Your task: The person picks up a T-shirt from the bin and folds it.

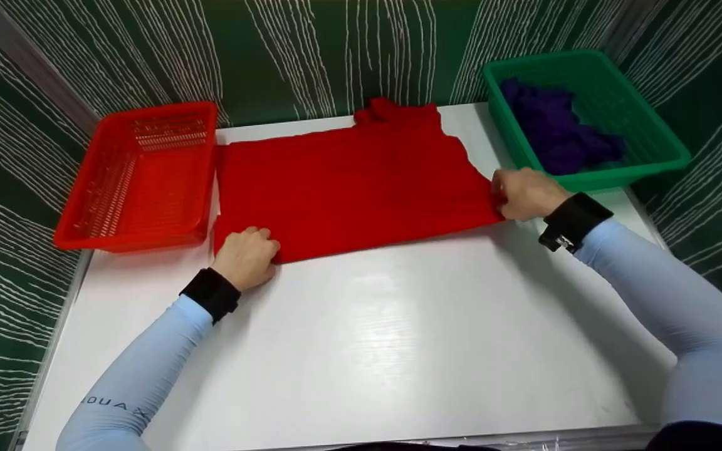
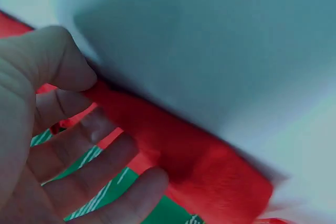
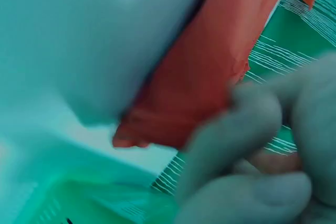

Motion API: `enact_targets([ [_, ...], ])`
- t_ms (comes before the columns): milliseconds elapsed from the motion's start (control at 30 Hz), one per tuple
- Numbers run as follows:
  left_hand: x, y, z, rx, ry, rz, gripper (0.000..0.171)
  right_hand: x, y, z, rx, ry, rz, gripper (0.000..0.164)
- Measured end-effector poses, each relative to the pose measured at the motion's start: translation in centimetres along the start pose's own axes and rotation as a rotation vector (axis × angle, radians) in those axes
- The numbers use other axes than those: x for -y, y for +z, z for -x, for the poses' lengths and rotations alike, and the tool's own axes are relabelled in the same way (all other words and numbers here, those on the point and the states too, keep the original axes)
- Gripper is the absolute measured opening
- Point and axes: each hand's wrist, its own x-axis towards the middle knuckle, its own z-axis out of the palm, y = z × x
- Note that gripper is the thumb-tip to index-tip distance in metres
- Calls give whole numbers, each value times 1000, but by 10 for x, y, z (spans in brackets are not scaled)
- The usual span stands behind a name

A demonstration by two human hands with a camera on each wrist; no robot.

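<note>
Two ends of the red cloth [image 1: 348, 188] are pinched, one in my left hand [image 1: 247, 258], one in my right hand [image 1: 529, 193], so I should pull evenly, avoiding creases.

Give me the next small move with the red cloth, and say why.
I'd probably bring the right hand to the bunched part at the red cloth's far edge and smooth it. That part looks crumpled, while most of the cloth lies fairly flat on the white table; the left hand, at the near left corner, could steady it.
</note>
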Motion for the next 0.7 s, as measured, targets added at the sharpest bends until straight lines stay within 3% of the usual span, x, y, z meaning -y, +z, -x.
enact_targets([
  [67,1,-1,0,19,-15,23,12,7,-1,0,122,28,63,13],
  [133,1,-4,-3,38,-46,74,18,14,-3,-5,170,43,118,9],
  [200,3,-6,-7,36,-78,127,24,20,-6,-15,106,60,148,14],
  [267,6,-7,-15,51,-114,174,27,24,-9,-31,-10,72,156,15],
  [367,10,-6,-25,118,-161,213,31,21,-9,-63,-125,109,128,22],
  [533,12,-8,-32,277,-208,276,35,5,2,-94,-68,167,52,33],
  [700,10,-15,-33,342,-190,287,35,-2,1,-84,41,167,-14,21],
])
